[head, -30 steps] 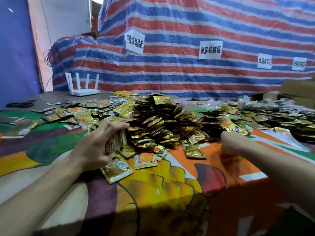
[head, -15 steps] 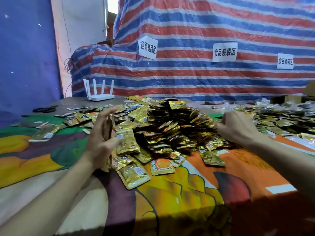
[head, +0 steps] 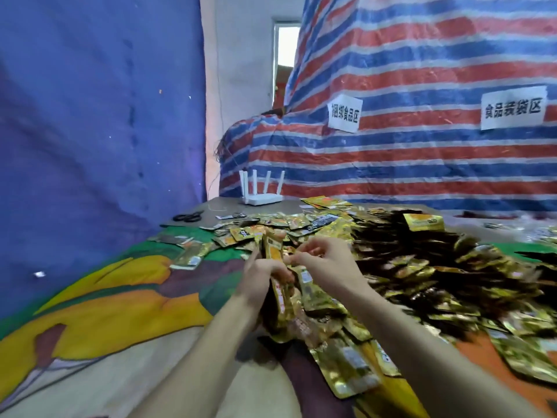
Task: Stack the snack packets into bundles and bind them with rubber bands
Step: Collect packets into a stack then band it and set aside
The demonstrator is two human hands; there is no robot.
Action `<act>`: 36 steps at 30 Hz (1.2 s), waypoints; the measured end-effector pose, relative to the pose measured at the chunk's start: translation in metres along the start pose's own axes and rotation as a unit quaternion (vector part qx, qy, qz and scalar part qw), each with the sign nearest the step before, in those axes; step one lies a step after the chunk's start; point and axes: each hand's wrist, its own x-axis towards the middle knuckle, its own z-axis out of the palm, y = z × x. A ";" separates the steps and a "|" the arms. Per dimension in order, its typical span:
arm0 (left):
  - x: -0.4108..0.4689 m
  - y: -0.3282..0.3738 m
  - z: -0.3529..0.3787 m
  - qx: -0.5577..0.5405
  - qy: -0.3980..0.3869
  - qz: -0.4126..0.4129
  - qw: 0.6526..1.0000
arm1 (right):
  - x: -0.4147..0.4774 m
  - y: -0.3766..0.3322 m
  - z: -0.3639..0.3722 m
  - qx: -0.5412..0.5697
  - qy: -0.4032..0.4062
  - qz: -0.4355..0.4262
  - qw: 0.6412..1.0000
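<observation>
The left hand (head: 262, 279) is gripping a stack of snack packets (head: 272, 251), long axis upright. The right hand (head: 328, 263), just right of it, is curling its fingers; I cannot tell around what. The loose heap (head: 422, 267) is lying farther right.

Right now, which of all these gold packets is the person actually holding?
The small upright stack gripped in the left hand; the others lie loose or heaped on the cloth.

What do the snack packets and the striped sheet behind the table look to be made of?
The snack packets: probably metallised plastic film, glossy; they glint gold and crinkle. The striped sheet: apparently woven plastic tarpaulin, faint sheen, creased in stiff folds.
</observation>
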 end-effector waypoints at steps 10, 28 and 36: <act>0.010 0.000 -0.004 -0.058 -0.034 -0.061 0.996 | -0.006 0.024 0.000 -0.052 0.013 -0.032 0.998; 0.014 -0.005 -0.006 -0.082 -0.204 -0.085 0.972 | -0.004 0.027 -0.009 0.023 -0.007 -0.019 1.000; 0.015 -0.006 -0.006 -0.089 -0.194 -0.088 0.973 | -0.008 0.027 -0.011 0.059 -0.028 0.005 0.998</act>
